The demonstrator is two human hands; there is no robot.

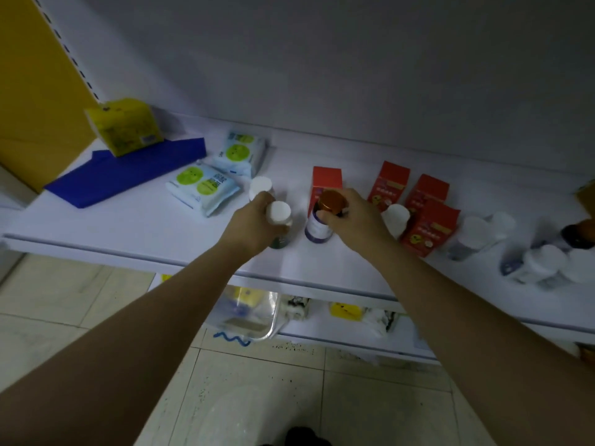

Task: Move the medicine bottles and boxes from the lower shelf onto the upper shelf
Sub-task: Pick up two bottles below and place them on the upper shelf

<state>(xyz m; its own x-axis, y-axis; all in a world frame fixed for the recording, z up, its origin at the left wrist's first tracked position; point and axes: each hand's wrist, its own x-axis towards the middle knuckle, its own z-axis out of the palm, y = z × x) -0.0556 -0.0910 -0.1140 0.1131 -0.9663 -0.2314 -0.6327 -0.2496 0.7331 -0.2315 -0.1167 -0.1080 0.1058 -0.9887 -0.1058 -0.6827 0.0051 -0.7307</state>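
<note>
Head view: left hand (254,220) grips white-capped bottle (279,222); right hand (351,217) grips brown-capped bottle (325,217).

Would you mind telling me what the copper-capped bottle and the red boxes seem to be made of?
Copper-capped bottle: probably plastic, though glass is possible; its cap has a metallic sheen. Red boxes: likely thin printed cardboard, judging by sharp folded edges and a matte surface.

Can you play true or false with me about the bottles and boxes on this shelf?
1. The left hand holds a white-capped bottle. True.
2. The right hand grips a green-capped bottle. False: the brown-capped bottle.
3. The boxes beside the right hand are blue. False: the red boxes are red.
4. Two wipe packs lie on the upper shelf. True.
5. The yellow pack lies on the floor. False: it rests on the blue sheet.
</note>
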